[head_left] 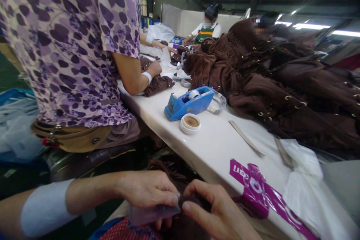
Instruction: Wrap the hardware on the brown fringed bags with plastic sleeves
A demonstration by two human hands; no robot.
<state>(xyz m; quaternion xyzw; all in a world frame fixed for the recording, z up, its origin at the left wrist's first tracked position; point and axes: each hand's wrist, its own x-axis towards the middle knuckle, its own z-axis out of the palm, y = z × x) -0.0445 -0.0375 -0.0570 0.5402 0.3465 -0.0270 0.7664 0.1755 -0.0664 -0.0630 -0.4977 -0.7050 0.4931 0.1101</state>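
Low in the head view, at the table's near edge, my left hand (149, 189) is closed with thumb and fingers pinching a translucent plastic piece (152, 214). My right hand (219, 212) is closed beside it, its thumb and forefinger pinching dark brown material (194, 199). The two hands almost meet at the dark end between them. More of the brown item hangs below them over my lap, mostly in shadow. A pale band wraps my left forearm.
On the white table (205, 150) are a blue tape dispenser (188, 103), a round white tub (190, 123), thin strips (246, 138), purple printed tape (250, 187) and white plastic (303, 180). Brown fringed bags (270, 90) pile up behind. A co-worker in a patterned shirt (73, 45) stands left.
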